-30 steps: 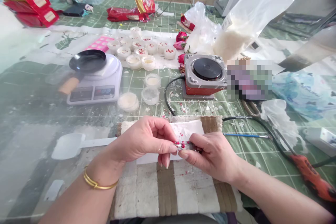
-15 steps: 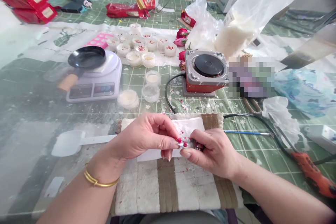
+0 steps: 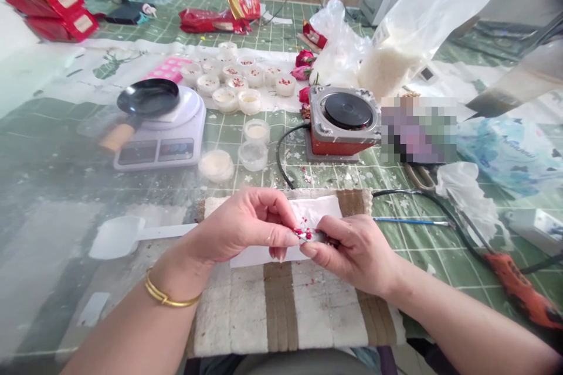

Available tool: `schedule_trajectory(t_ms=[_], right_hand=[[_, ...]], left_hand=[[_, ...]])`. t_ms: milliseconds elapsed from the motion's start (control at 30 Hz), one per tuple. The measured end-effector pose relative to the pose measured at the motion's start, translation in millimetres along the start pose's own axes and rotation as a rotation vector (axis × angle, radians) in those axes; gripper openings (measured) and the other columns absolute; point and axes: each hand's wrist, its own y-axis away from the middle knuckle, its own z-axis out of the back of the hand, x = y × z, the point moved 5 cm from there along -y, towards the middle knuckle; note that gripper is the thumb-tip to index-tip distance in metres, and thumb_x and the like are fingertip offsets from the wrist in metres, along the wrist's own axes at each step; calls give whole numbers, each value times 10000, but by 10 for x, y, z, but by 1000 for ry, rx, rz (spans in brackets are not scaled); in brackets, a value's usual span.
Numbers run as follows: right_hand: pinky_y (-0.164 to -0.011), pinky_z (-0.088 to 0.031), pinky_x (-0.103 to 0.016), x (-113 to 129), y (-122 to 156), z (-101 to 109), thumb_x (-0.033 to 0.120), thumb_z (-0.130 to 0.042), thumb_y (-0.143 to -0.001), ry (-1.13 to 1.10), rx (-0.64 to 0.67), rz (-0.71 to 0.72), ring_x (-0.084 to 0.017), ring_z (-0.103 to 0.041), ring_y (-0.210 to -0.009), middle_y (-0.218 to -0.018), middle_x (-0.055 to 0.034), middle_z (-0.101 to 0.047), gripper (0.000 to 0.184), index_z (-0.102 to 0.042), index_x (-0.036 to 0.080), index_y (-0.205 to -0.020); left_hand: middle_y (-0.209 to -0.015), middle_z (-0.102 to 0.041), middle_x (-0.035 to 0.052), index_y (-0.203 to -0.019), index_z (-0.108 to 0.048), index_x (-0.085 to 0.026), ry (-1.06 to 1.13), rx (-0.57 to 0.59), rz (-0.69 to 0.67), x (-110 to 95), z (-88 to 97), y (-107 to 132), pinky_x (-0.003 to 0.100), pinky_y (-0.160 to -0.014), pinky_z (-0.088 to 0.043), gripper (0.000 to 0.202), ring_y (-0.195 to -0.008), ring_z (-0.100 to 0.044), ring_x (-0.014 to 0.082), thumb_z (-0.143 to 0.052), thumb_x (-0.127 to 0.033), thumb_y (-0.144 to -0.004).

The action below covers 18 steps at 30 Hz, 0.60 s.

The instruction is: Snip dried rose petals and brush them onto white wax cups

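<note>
Over a folded white paper (image 3: pixel 314 206), my two hands meet at their fingertips. My left hand (image 3: pixel 253 228), with a gold bangle on its wrist, pinches small dark red dried petal bits (image 3: pixel 303 234). In my right hand (image 3: pixel 356 252), thumb and bent fingers close around a small silver metal tool (image 3: pixel 317 235); most of it is hidden, so its exact kind does not show. Red crumbs lie on the paper and on the striped brown and white cloth (image 3: pixel 246 310) beneath it.
Beyond my hands are small clear cups (image 3: pixel 249 101), several topped with red bits. A kitchen scale (image 3: pixel 189 146) carries a small black pan (image 3: pixel 148 97). Right of centre stands a small electric hotplate (image 3: pixel 347 117) with a black cable. A blue brush (image 3: pixel 409 221) and an orange-handled tool (image 3: pixel 523 290) lie rightward.
Both hands stay nearly in place. The silver tip and red bits between the fingertips have shifted slightly, and the left fingertips cover more of the tip. The view has moved a little.
</note>
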Motion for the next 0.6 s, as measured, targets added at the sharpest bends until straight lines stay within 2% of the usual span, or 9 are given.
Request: schedule_trajectory(t_ms=[467, 600], right_hand=[[-421, -170, -208, 14, -10, -1, 533, -465, -826, 34, -56, 63, -50, -207, -421, -460, 74, -279, 447, -327, 198, -565], [-418, -165, -208, 4, -13, -6, 543, -454, -826, 24, -27, 35, -50, -195, -421, -457, 74, -275, 455, -320, 198, -560]], left_hand=[[-681, -669, -3, -760, -620, -131, 26, 29, 18, 1, -17, 10, 168, -493, -504, 120, -524, -616, 79, -707, -104, -682], [-669, -671, -4, -766, -610, -136, 36, 26, 24, 3, -11, 8, 174, -493, -505, 127, -524, -623, 87, -705, -108, -687]])
